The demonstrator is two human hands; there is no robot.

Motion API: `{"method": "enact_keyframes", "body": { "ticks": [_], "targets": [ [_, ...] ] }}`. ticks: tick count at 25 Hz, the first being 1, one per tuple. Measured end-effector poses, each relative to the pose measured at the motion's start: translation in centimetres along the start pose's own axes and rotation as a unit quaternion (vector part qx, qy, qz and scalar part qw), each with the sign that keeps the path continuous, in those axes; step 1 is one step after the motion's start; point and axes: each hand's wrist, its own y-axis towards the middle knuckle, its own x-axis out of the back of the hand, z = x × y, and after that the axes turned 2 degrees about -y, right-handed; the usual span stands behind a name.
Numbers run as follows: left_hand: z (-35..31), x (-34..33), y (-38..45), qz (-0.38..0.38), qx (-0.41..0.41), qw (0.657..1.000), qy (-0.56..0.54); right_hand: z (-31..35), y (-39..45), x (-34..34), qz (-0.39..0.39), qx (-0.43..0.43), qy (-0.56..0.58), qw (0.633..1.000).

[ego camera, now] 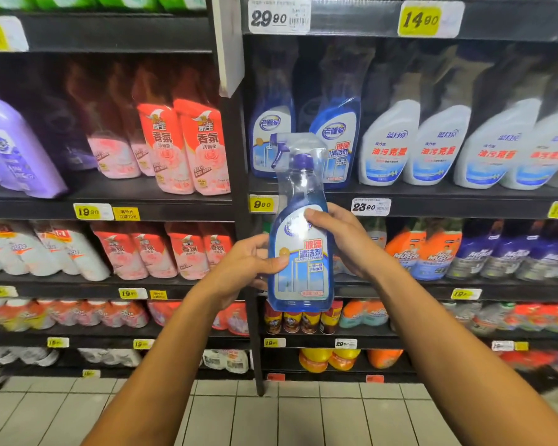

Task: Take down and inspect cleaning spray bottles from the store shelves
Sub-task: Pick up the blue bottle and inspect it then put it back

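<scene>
I hold a blue glass-cleaner spray bottle (pixel 298 278) upright in front of the shelves, its label facing me and its purple trigger head wrapped in clear plastic. My left hand (pixel 244 263) grips its left side, thumb on the label. My right hand (pixel 339 236) grips the upper right side, fingers curled over the label's top. Two matching blue bottles (pixel 271 133) stand on the shelf behind, to the upper left and right of the held one.
White spray bottles (pixel 438 146) fill the shelf to the right. Red and pink refill pouches (pixel 181 146) and purple pouches (pixel 10 149) sit left of the black upright post (pixel 239 188). Lower shelves hold orange and purple sprays (pixel 432 249). Tiled floor (pixel 271 413) lies below.
</scene>
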Motion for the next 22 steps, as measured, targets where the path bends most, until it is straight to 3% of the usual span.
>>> {"method": "enact_keyframes", "body": {
  "ticks": [7, 10, 12, 15, 17, 20, 22],
  "targets": [
    [4.9, -1.6, 1.2, -0.060, -0.028, 0.997, 0.032, -1.7, -1.3, 1.6, 0.100, 0.021, -0.126, 0.987],
    [6.4, -2.3, 2.2, -0.092, -0.061, 0.992, 0.064, -1.9, -1.7, 2.6, 0.106, 0.039, -0.232, 0.966],
    [7.0, -2.6, 3.0, -0.123, -0.081, 0.978, 0.150, -1.7, -2.0, 3.2, 0.100, 0.055, -0.317, 0.941],
    [6.9, -2.9, 4.6, -0.203, -0.094, 0.924, 0.311, -1.2, -2.5, 3.8, 0.105, 0.138, -0.431, 0.886],
    [6.3, -3.5, 5.2, -0.230, -0.127, 0.927, 0.267, -1.3, -2.8, 4.5, 0.102, 0.205, -0.468, 0.854],
    [5.1, -4.7, 5.7, -0.223, -0.110, 0.965, 0.083, -1.2, -2.8, 5.8, 0.085, 0.238, -0.504, 0.826],
    [5.0, -5.0, 6.0, -0.227, -0.116, 0.958, 0.133, -0.9, -2.6, 6.5, 0.084, 0.242, -0.502, 0.826]
  ]
}}
